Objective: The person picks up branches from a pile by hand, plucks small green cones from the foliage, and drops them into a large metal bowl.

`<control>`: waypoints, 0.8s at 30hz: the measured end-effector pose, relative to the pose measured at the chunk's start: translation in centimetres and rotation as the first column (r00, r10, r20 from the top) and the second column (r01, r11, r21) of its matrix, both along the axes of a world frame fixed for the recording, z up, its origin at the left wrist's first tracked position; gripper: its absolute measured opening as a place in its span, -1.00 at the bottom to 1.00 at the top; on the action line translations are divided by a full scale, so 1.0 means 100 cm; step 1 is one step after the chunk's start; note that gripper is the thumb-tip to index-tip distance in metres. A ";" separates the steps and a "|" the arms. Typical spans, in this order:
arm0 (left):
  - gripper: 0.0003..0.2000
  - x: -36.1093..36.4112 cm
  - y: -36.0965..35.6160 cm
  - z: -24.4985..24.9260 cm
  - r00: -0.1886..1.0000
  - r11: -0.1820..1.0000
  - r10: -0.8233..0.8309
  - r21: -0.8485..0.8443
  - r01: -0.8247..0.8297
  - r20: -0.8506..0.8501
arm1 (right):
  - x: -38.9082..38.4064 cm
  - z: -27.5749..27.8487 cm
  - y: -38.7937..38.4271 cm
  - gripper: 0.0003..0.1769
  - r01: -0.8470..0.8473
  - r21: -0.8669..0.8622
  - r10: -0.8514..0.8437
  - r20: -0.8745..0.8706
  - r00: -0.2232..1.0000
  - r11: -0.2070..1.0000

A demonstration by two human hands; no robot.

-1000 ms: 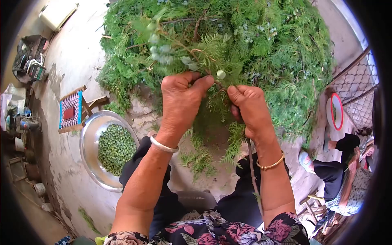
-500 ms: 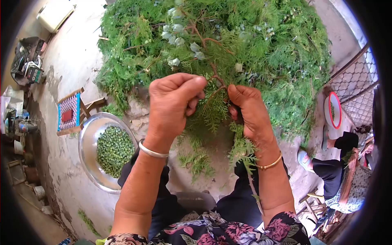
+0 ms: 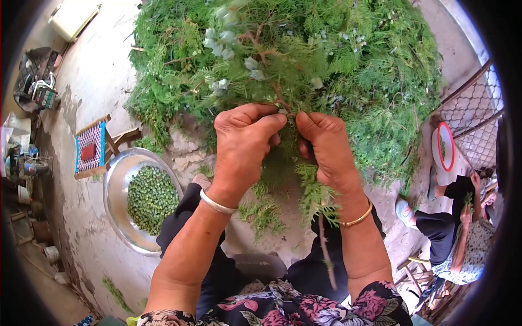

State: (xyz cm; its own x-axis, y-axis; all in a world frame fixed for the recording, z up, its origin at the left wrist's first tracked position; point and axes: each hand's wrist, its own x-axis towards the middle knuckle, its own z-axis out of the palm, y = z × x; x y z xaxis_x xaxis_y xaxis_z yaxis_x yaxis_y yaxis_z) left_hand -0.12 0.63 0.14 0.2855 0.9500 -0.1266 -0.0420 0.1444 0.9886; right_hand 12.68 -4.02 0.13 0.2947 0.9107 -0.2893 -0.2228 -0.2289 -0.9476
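My right hand (image 3: pixel 328 144) grips a leafy conifer branch (image 3: pixel 278 93) with several pale blue-green cones (image 3: pixel 220 43) on its upper part. Its bare lower stem (image 3: pixel 326 252) hangs down past my right wrist. Close beside it, my left hand (image 3: pixel 242 144) is closed in a pinch, thumb against finger, on a small pale green cone (image 3: pixel 283 111) at the branch. The two sets of fingertips nearly meet. To the left on the floor, a wide metal basin (image 3: pixel 117 204) holds a heap of small green cones (image 3: pixel 152 198).
A large pile of green conifer branches (image 3: pixel 375 108) lies ahead. A small woven stool (image 3: pixel 92 146) stands by the basin. At right sit another person (image 3: pixel 467 244), a red-rimmed tub (image 3: pixel 447 146) and a wire mesh fence (image 3: pixel 478 119). Leafy sprigs (image 3: pixel 261 214) lie between my feet.
My left hand has moved right and slightly down, its fingertips now at the branch beside my right hand. The branch top has shifted left. At right, the other person's arms have moved.
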 end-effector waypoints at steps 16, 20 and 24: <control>-0.90 0.021 -0.008 -0.018 0.930 0.820 0.339 0.529 -0.219 -0.140 | -0.001 -0.010 0.003 -0.63 0.203 0.098 -0.210 0.071 0.975 0.974; -0.88 -0.014 0.012 0.009 0.880 0.966 0.173 -0.251 -0.063 0.443 | 0.022 -0.003 -0.001 -0.72 0.189 -0.029 -0.191 -0.076 0.979 0.981; -0.89 -0.021 0.020 0.012 0.827 0.934 0.232 -0.355 -0.042 0.512 | 0.032 -0.003 -0.004 -0.73 0.165 -0.027 -0.167 -0.108 0.980 0.986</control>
State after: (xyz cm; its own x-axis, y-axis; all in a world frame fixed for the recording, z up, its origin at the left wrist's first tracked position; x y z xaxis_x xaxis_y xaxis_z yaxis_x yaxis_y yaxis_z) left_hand -2.24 2.66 1.33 0.2673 0.9190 -0.2897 -0.5950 0.3939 0.7006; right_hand 15.89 -4.39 -0.13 0.4069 0.8461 -0.3442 -0.3617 -0.1968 -0.9113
